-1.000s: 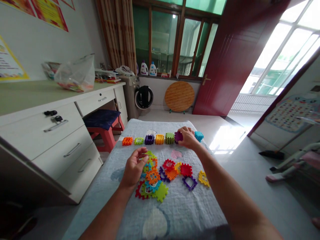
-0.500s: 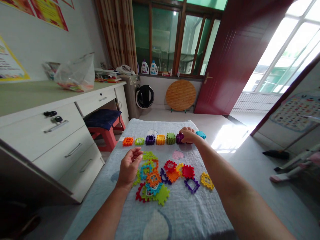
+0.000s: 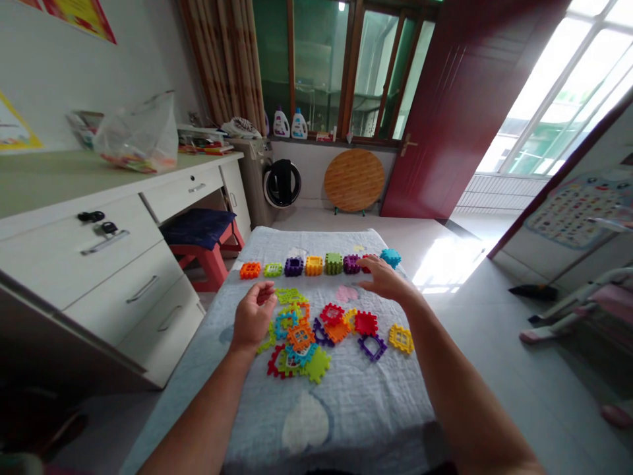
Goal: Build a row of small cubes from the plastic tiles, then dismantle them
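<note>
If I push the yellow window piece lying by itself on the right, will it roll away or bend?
The yellow window piece probably won't roll: it lies flat and has notched edges. It looks like plastic, so likely stiff. Its holes suggest it's light.

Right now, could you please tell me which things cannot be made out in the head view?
All in the head view:
- Red block: partly hidden behind the right hand; whether they touch is unclear.
- Loose pile: its lower pieces are covered by those on top.
- Plastic bag: contents blurred by the cloudy film.
- Detergent bottles: label print too small to read.
- Yellow-edged poster: cut off by the left edge.
</note>
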Demonstrator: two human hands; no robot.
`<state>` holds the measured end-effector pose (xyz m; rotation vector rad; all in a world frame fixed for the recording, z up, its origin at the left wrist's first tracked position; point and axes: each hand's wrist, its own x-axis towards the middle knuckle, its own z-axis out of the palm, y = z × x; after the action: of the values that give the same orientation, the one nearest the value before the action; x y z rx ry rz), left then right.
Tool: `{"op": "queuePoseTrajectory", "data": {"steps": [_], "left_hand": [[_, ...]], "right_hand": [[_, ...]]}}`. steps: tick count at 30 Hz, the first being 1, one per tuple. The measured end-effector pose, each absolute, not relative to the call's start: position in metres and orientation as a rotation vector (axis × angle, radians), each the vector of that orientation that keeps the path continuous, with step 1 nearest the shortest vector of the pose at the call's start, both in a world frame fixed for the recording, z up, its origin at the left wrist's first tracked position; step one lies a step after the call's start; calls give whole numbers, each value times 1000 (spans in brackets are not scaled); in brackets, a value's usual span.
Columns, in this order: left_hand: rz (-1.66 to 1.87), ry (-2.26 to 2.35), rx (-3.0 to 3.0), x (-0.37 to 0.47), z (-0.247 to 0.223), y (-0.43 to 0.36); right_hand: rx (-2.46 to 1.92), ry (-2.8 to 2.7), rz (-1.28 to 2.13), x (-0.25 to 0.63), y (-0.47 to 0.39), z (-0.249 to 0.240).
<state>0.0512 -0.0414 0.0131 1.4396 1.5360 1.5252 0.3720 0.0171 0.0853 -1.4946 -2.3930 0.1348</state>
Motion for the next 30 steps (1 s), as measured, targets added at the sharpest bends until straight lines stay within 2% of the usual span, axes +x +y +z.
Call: {"op": "queuePoseTrajectory", "data": {"steps": [6, 11, 16, 23, 30], "left_hand": [[1280, 1593, 2089, 60, 19, -51], [1012, 1295, 2363, 77, 32, -70], [736, 1187, 2456, 87, 32, -80], [835, 1277, 2402, 85, 23, -72], [1143, 1492, 2254, 74, 24, -62]], "right_hand": [[-1456, -2218, 441, 369, -33, 51], [-1429, -2151, 390, 356, -32, 27], [-1427, -2240, 412, 356, -37, 28], [-1419, -2282, 466, 358, -42, 25], [-1421, -2057, 465, 368, -31, 17]]}}
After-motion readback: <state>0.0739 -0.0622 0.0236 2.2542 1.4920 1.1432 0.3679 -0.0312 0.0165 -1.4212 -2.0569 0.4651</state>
